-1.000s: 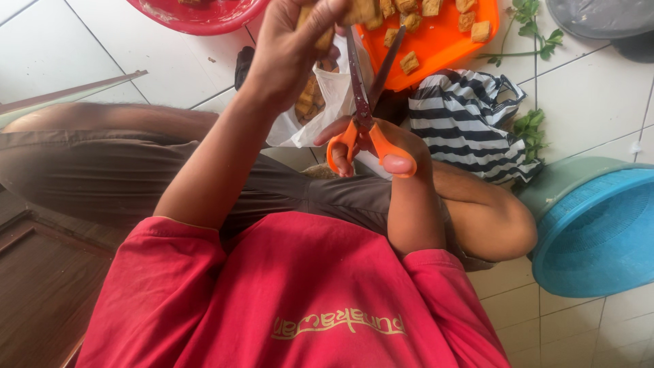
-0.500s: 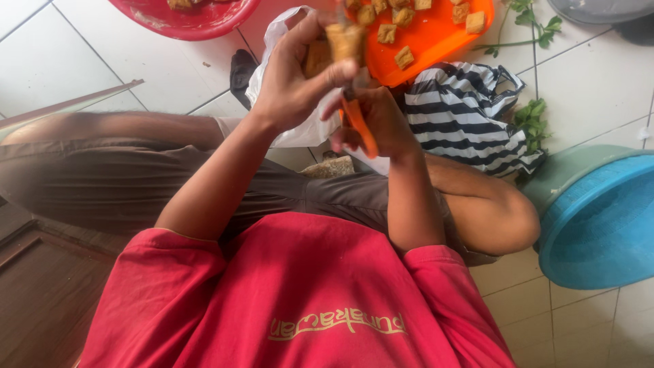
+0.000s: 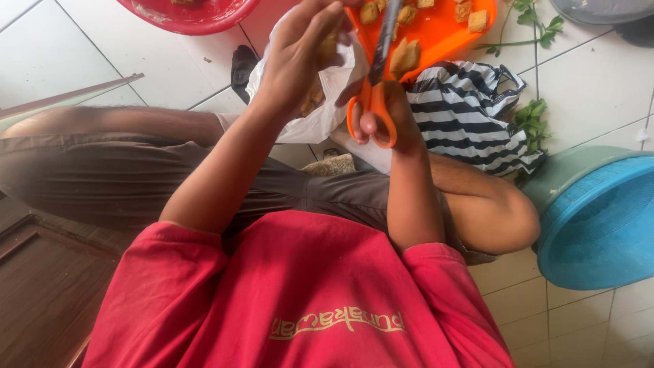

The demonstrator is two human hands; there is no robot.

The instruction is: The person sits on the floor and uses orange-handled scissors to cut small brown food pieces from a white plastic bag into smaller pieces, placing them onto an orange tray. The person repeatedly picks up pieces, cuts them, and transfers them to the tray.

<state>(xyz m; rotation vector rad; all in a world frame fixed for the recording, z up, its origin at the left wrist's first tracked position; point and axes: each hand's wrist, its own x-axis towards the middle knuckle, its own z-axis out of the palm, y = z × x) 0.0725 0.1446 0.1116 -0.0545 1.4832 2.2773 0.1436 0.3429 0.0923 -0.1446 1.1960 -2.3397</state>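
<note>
My right hand (image 3: pixel 387 116) grips orange-handled scissors (image 3: pixel 375 88), blades pointing up over an orange tray (image 3: pixel 443 34) that carries several brown fried cubes (image 3: pixel 477 20). My left hand (image 3: pixel 300 54) holds a brown food piece (image 3: pixel 328 46) just left of the blades, above a white plastic bag (image 3: pixel 320 109) lying on my lap. One cut piece (image 3: pixel 405 56) lies on the tray beside the blades.
A red basin (image 3: pixel 191 13) sits at top left on the white tiled floor. A black-and-white striped bag (image 3: pixel 470 116) lies right of the tray, with green herb sprigs (image 3: pixel 531 119) beside it. A blue basin (image 3: pixel 599 218) stands at right. Dark wood (image 3: pixel 41 293) is at lower left.
Both hands have risen toward the tray. The scissors' handles, spread a second ago, are now together, and the left hand brought its piece against the blades.
</note>
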